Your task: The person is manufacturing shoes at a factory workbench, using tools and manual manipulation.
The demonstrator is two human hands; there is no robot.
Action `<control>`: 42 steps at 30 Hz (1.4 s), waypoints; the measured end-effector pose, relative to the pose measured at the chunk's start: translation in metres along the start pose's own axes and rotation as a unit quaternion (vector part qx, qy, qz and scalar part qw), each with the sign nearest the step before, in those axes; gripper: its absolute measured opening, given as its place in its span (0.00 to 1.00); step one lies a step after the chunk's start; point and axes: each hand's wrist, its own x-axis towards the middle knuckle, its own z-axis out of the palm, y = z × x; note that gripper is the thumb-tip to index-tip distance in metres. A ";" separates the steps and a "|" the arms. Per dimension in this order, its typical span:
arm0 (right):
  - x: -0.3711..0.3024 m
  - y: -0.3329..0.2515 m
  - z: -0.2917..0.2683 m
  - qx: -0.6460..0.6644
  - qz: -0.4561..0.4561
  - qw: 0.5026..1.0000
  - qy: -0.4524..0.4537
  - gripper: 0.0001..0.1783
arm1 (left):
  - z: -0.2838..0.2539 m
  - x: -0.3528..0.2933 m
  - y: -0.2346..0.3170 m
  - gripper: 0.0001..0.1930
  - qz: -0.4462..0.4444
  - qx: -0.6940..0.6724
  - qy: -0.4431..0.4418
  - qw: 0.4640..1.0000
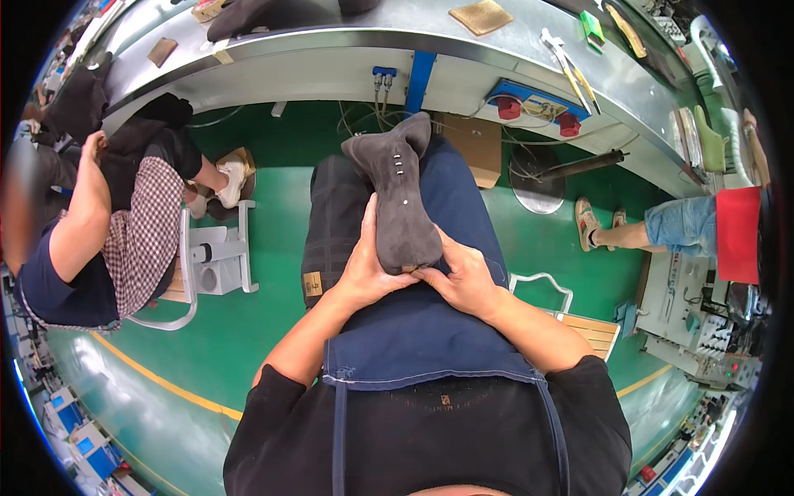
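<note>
A dark grey suede boot (405,219) lies over my lap, its rounded toe toward me and its open shaft pointing away. Short light stitches run in a row up its front, with one pale dot below them. My left hand (364,269) is wrapped round the left side of the toe, thumb along the upper. On the other side my right hand (465,277) grips the toe's edge. Both sets of fingertips come close together at the toe tip. The sole faces down and is hidden. Beneath the boot is my blue apron (430,322).
A metal-topped bench (364,41) curves across the far side, carrying pincers (569,70), a green box (592,30) and a tan pad (481,16). Under it stand a cardboard box (473,149) and a round metal base (538,190). A seated co-worker (74,264) is at left; another person's legs (653,231) show at right.
</note>
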 end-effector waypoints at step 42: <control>0.023 -0.034 -0.359 0.168 -0.126 0.818 0.536 0.18 | -0.049 0.112 0.096 0.45 0.302 0.300 0.136 0.895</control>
